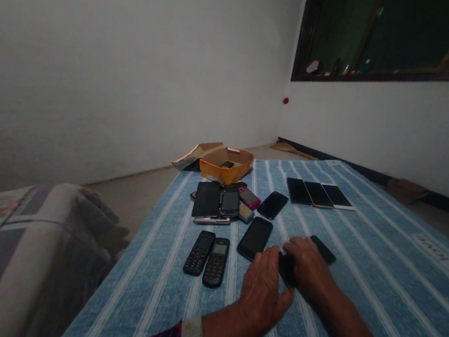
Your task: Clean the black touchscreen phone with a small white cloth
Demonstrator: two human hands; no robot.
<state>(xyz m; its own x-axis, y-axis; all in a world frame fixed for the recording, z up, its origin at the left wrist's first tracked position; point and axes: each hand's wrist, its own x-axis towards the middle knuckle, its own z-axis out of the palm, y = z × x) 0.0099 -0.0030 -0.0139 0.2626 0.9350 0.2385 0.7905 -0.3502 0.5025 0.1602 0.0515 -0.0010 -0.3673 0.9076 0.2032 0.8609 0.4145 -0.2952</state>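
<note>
My left hand [261, 289] lies low over the striped cloth, fingers close together and thumb spread. Its fingertips are at the lower edge of a black smartphone [255, 238] and beside a dark phone [286, 268]. My right hand [308, 264] is curled over that dark phone, which is partly hidden between the two hands. Past the right knuckles, another black smartphone [323, 249] lies flat, partly covered. Left of my hands, two keypad phones [199, 252] rest side by side.
A pile of phones [208, 199] lies before an open orange box [224, 171]. One smartphone [273, 204] lies right of the pile; three more [319, 194] form a row farther right. The blue striped cloth [360, 292] covers the surface; a draped blanket [53, 246] is at left.
</note>
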